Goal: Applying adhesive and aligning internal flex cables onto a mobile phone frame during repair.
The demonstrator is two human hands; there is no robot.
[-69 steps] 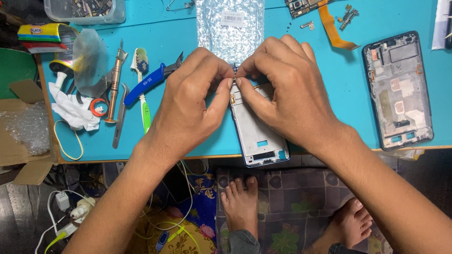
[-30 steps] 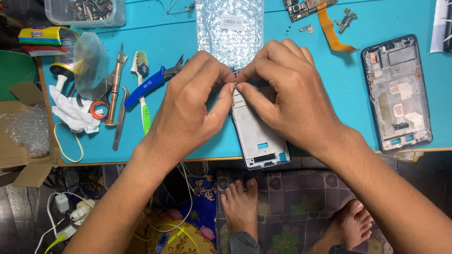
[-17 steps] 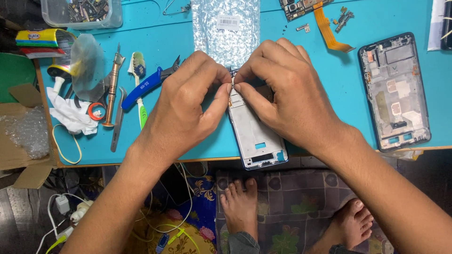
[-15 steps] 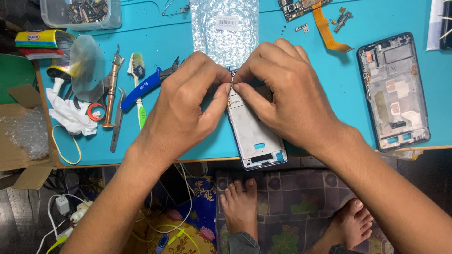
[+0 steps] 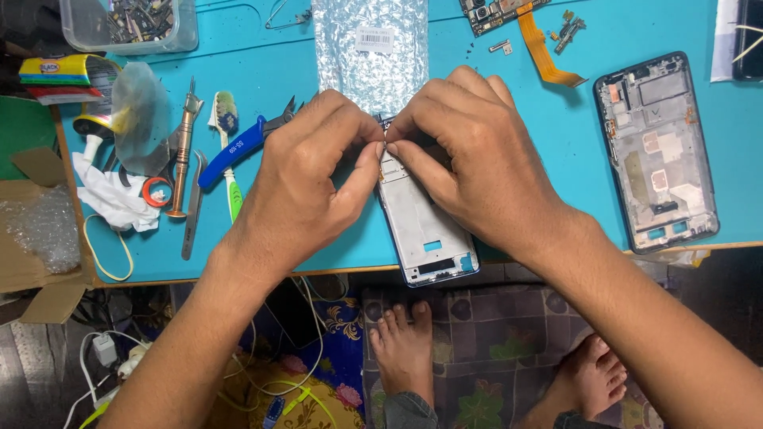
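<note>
A silver phone frame (image 5: 425,230) lies on the blue table (image 5: 556,127), its lower end over the front edge. My left hand (image 5: 306,179) and my right hand (image 5: 473,155) both rest on its upper end. Their thumbs and forefingers are pinched together at its top edge, where they meet. What they pinch is too small to see. A silvery bubble-wrap bag (image 5: 369,48) lies just beyond my fingers.
A second opened phone body (image 5: 656,151) lies at the right. An orange flex cable (image 5: 544,56) and a circuit board (image 5: 493,12) sit at the back. Blue cutters (image 5: 238,143), a screwdriver (image 5: 184,147), tweezers (image 5: 193,206) and a toothbrush (image 5: 226,151) lie at the left. A parts tub (image 5: 131,24) stands at the back left.
Both hands have stayed on the top of the silver frame, with only slight finger movement. The view has shifted a little.
</note>
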